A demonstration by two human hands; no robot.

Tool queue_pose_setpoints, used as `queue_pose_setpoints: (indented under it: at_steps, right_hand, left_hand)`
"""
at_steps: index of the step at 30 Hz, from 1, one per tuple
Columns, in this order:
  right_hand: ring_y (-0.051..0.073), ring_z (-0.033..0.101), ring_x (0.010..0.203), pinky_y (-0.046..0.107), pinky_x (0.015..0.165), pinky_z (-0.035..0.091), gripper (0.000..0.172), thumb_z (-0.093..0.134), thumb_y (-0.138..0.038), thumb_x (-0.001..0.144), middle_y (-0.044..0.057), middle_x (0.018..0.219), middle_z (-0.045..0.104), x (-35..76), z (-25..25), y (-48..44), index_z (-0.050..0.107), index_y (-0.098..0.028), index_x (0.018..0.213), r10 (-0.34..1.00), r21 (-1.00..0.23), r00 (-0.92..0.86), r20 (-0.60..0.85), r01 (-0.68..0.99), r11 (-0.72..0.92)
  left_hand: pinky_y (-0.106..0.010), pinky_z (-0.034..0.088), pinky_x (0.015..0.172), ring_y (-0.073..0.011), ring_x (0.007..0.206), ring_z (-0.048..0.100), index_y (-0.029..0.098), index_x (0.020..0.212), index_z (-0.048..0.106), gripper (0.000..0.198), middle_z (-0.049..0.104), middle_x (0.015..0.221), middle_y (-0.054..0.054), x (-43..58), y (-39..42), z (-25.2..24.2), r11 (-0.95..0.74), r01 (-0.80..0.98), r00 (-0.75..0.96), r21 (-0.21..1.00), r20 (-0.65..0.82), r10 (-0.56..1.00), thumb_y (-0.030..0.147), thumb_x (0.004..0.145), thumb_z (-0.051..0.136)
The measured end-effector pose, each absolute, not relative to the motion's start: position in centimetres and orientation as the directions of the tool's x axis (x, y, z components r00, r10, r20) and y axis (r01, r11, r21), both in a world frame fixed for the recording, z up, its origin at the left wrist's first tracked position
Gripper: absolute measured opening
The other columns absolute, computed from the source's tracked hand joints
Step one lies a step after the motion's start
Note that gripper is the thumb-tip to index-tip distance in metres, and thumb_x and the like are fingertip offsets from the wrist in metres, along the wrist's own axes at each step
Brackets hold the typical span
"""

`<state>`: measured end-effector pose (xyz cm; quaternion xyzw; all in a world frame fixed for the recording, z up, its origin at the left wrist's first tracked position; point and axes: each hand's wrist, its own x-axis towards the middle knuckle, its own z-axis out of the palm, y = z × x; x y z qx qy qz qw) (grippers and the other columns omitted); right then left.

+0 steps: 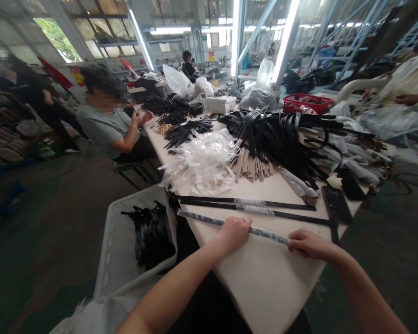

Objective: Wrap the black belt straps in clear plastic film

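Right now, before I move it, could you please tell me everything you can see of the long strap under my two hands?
The wrapped strap is long, narrow and straight. A glossy, wrinkled, translucent film, apparently plastic, covers much of it, with a dark surface showing beneath. It lies flat and slanted on the pale table top, near the edge. The left hand lies over its middle, and the right hand is at its right end. Two black straps lie just beyond it.

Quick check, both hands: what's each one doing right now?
Left hand: closed over the plastic-wrapped black strap.
Right hand: closed, holding the same strap.
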<state>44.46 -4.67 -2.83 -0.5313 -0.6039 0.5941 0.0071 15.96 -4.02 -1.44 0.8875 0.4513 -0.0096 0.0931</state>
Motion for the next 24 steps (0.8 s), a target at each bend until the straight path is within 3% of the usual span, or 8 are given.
queue_pose_setpoints:
  at_steps: [6, 12, 16, 20, 22, 24]
  right_hand:
    - [0.011, 0.046, 0.047, 0.023, 0.049, 0.033, 0.046, 0.055, -0.057, 0.088, 0.001, 0.051, 0.056, 40.5, -3.0, -4.4, 0.069, -0.014, 0.077, 0.666, -0.75, -0.497, -0.556, 0.645, -0.145]
    - [0.009, 0.038, 0.043, 0.022, 0.044, 0.027, 0.05, 0.055, -0.062, 0.086, -0.002, 0.051, 0.052, 42.5, -2.1, -4.6, 0.067, -0.014, 0.082, 0.643, -0.784, -0.518, -0.565, 0.579, -0.223]
    - [0.01, 0.042, 0.045, 0.022, 0.046, 0.03, 0.046, 0.055, -0.058, 0.088, -0.001, 0.051, 0.053, 41.3, -2.0, -4.2, 0.066, -0.013, 0.082, 0.645, -0.787, -0.529, -0.552, 0.587, -0.192]
    - [0.012, 0.046, 0.045, 0.024, 0.046, 0.032, 0.045, 0.052, -0.056, 0.089, 0.001, 0.053, 0.057, 41.6, -2.5, -3.8, 0.067, -0.014, 0.081, 0.68, -0.731, -0.46, -0.571, 0.662, -0.166]
    - [0.017, 0.055, 0.053, 0.027, 0.051, 0.037, 0.039, 0.056, -0.052, 0.087, 0.005, 0.062, 0.064, 43.2, -2.4, -3.7, 0.068, -0.016, 0.078, 0.735, -0.679, -0.412, -0.538, 0.728, -0.09]
    - [0.024, 0.063, 0.07, 0.031, 0.061, 0.043, 0.027, 0.061, -0.044, 0.084, 0.008, 0.076, 0.07, 44.4, -2.0, -3.8, 0.07, -0.019, 0.083, 0.851, -0.58, -0.3, -0.432, 0.814, -0.007]
  left_hand:
    - [-0.038, 0.053, 0.067, -0.028, 0.078, 0.07, 0.015, 0.104, 0.055, 0.017, 0.07, 0.089, -0.012, 18.2, -4.8, -2.7, -0.608, 0.769, 0.633, 0.196, -0.11, 0.766, 0.025, 0.091, 0.052]
    - [-0.039, 0.054, 0.07, -0.0287, 0.083, 0.069, 0.015, 0.103, 0.056, 0.024, 0.069, 0.094, -0.013, 18.6, -4.4, -2.7, -0.602, 0.768, 0.629, 0.218, -0.08, 0.773, 0.031, 0.086, 0.058]
    - [-0.037, 0.052, 0.066, -0.0282, 0.079, 0.068, 0.014, 0.108, 0.055, 0.029, 0.069, 0.091, -0.012, 20.8, -4.6, -2.6, -0.603, 0.752, 0.645, 0.267, -0.105, 0.757, 0.034, 0.087, 0.057]
    - [-0.04, 0.049, 0.089, -0.028, 0.103, 0.064, 0.017, 0.121, 0.054, 0.041, 0.066, 0.113, -0.014, 19.1, -5.5, -0.8, -0.732, 0.594, 0.762, 0.335, 0.059, 0.645, 0.04, 0.087, 0.059]
    - [-0.042, 0.042, 0.102, -0.0279, 0.118, 0.056, 0.021, 0.127, 0.051, 0.049, 0.062, 0.125, -0.013, 14.7, -5.6, 0.0, -0.689, 0.611, 0.662, 0.39, 0.226, 0.715, 0.045, 0.086, 0.06]
    - [-0.04, 0.042, 0.102, -0.0257, 0.115, 0.057, 0.021, 0.119, 0.055, 0.033, 0.064, 0.118, -0.012, 8.2, -5.2, 0.3, -0.402, 0.756, 0.232, 0.517, 0.362, 0.903, 0.04, 0.092, 0.052]
